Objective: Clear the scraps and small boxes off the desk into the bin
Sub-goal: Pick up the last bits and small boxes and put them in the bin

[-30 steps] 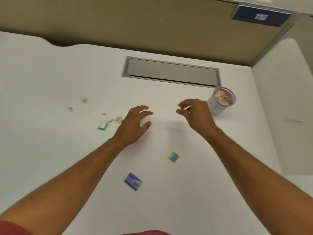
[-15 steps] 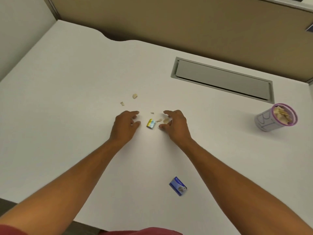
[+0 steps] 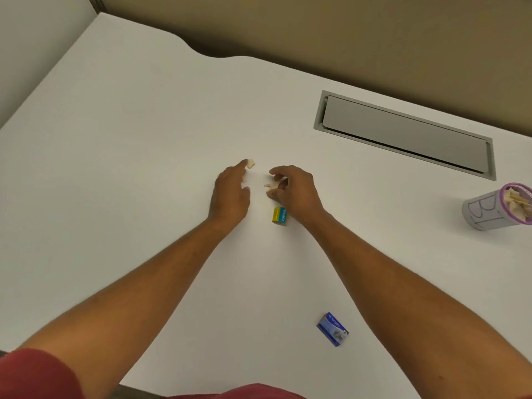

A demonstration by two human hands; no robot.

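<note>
My left hand (image 3: pixel 230 194) lies on the white desk (image 3: pixel 129 168), its forefinger stretched out and touching a small beige scrap (image 3: pixel 251 163). My right hand (image 3: pixel 296 188) has its fingers curled and pinches beige scraps (image 3: pixel 270 186) at its fingertips. Just below that hand, beside the wrist, sits a small yellow-and-blue box (image 3: pixel 279 216). A small blue box (image 3: pixel 333 329) lies nearer to me, between my forearms. The bin (image 3: pixel 486 211), a grey cup with a purple rim, stands at the far right with scraps inside it.
A grey recessed cable flap (image 3: pixel 403 133) is set into the desk at the back right. A tan partition wall (image 3: pixel 345 38) runs behind the desk, whose back edge has a curved cut-out. The desk's front edge is at my body.
Both hands have moved away from me, past the yellow-and-blue box. The right hand now pinches the scraps that lay beside the box, and the left forefinger reaches the far scrap.
</note>
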